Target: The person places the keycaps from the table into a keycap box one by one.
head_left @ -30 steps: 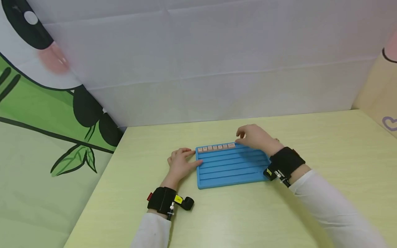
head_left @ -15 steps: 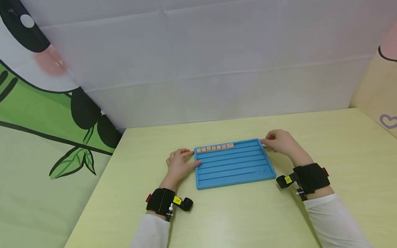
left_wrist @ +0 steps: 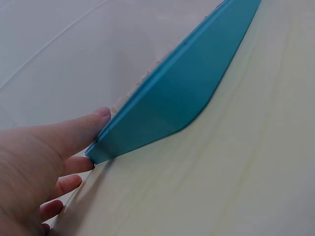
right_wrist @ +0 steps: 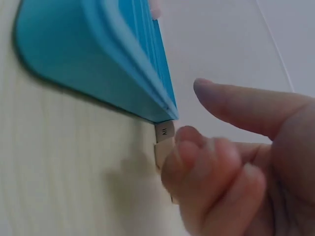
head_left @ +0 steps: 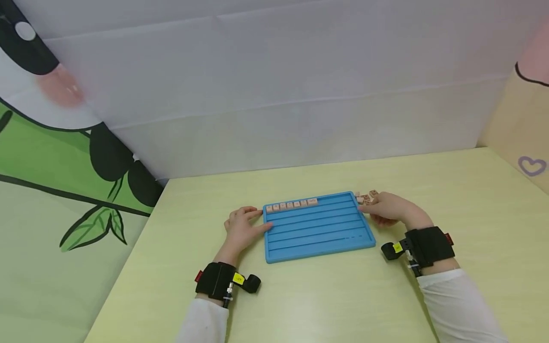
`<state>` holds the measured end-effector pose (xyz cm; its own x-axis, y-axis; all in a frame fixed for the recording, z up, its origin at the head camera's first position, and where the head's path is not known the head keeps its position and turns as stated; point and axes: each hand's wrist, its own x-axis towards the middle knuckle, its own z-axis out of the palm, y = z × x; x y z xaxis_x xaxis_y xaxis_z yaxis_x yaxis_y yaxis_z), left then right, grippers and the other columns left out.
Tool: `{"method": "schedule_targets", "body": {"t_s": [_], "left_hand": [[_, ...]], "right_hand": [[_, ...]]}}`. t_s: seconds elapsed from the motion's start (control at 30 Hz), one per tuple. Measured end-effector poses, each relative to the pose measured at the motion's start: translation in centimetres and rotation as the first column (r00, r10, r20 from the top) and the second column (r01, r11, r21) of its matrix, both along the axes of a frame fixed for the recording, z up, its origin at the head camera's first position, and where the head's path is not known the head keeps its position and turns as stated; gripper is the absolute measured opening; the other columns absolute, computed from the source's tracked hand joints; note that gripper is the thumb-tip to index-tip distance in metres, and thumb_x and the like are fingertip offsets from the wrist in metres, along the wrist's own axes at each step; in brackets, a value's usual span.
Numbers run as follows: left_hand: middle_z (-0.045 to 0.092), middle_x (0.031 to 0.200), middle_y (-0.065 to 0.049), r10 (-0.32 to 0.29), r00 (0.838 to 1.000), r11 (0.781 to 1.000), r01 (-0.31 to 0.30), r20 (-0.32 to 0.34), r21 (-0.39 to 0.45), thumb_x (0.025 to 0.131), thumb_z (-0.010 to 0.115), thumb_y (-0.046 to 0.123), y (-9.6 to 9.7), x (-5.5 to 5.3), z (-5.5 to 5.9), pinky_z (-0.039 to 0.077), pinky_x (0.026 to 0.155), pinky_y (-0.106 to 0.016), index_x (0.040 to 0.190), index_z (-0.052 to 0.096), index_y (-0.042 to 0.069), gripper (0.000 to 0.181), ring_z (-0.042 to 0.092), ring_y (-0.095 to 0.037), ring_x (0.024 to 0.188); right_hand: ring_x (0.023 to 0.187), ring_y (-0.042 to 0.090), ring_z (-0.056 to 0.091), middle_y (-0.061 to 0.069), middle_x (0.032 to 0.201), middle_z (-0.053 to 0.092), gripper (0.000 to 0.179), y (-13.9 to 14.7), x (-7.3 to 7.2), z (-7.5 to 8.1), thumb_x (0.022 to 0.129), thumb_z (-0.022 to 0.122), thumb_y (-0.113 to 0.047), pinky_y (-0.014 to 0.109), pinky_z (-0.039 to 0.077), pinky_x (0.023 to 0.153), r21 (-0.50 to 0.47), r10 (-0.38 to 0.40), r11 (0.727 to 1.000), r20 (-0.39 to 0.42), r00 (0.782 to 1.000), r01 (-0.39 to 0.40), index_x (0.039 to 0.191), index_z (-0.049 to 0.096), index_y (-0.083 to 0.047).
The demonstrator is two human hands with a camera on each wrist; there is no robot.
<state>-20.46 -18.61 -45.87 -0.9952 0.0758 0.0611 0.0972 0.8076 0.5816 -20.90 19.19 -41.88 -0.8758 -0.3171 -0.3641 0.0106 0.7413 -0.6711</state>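
A blue slanted tray [head_left: 317,231] with ridged rows lies on the table, a row of small pinkish lettered tiles [head_left: 291,205] along the left of its top row. At its left edge my left hand [head_left: 240,231] holds it, the thumb on top and the forefinger against the corner in the left wrist view. My right hand [head_left: 392,209] is just beyond the tray's right edge, beside several loose wooden tiles [head_left: 366,197]. In the right wrist view its thumb stands apart from the curled fingers, which partly hide a tile [right_wrist: 165,130] reading "All".
The pale yellow table [head_left: 326,300] reaches back to a white cloth backdrop [head_left: 291,138]. At the left hangs a green cartoon-printed cloth [head_left: 47,157], and a beige panel [head_left: 514,114] is at the right. Both wrists wear black camera bands [head_left: 216,280].
From over the tray's top row, my right hand has moved right to the loose tiles beside the tray, which now show. The left hand keeps its place on the tray.
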Motion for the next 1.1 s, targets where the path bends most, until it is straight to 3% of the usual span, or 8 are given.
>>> {"method": "schedule_targets", "body": {"t_s": [0.13,0.33,0.47,1.1], "left_hand": [[0.048,0.135,-0.011,-0.010,1.000,1.000,0.010,0.003,0.005,0.080,0.073,0.041,-0.1,0.0,-0.1,0.015,0.099,-0.054,0.128,0.060,0.007,0.060,0.031,-0.036,0.128],[0.047,0.137,-0.011,-0.016,1.000,1.000,0.016,0.024,0.021,0.081,0.073,0.040,-0.1,0.1,0.1,0.013,0.101,-0.053,0.129,0.059,0.007,0.060,0.029,-0.035,0.128],[0.046,0.137,-0.011,-0.013,0.999,1.000,0.012,0.030,0.019,0.081,0.073,0.040,-0.1,0.1,0.3,0.013,0.101,-0.052,0.129,0.059,0.007,0.060,0.028,-0.034,0.129],[0.045,0.139,-0.011,-0.007,0.997,1.000,0.006,0.076,0.019,0.083,0.071,0.041,-0.3,0.0,0.7,0.014,0.103,-0.052,0.131,0.057,0.008,0.061,0.027,-0.035,0.131]], "right_hand": [[0.044,0.008,0.040,-0.004,0.050,0.045,0.045,0.0,-0.1,-0.5,0.098,0.050,-0.033,0.021,0.035,0.047,-0.026,0.001,1.000,0.001,1.000,-0.001,0.057,0.051,-0.012],[0.043,0.006,0.042,-0.004,0.050,0.048,0.037,0.2,-0.2,-1.3,0.097,0.052,-0.028,0.019,0.036,0.046,-0.092,0.002,0.996,0.099,0.995,0.007,0.068,0.060,-0.007],[0.045,0.006,0.041,-0.004,0.052,0.047,0.037,0.2,-0.3,-1.4,0.098,0.052,-0.026,0.020,0.035,0.046,-0.117,0.021,0.993,0.092,0.996,-0.010,0.068,0.059,-0.007],[0.047,0.006,0.043,-0.005,0.054,0.049,0.038,0.2,-0.6,-1.6,0.098,0.051,-0.026,0.019,0.035,0.049,-0.056,-0.002,0.998,0.082,0.997,0.006,0.064,0.058,-0.011]]}}
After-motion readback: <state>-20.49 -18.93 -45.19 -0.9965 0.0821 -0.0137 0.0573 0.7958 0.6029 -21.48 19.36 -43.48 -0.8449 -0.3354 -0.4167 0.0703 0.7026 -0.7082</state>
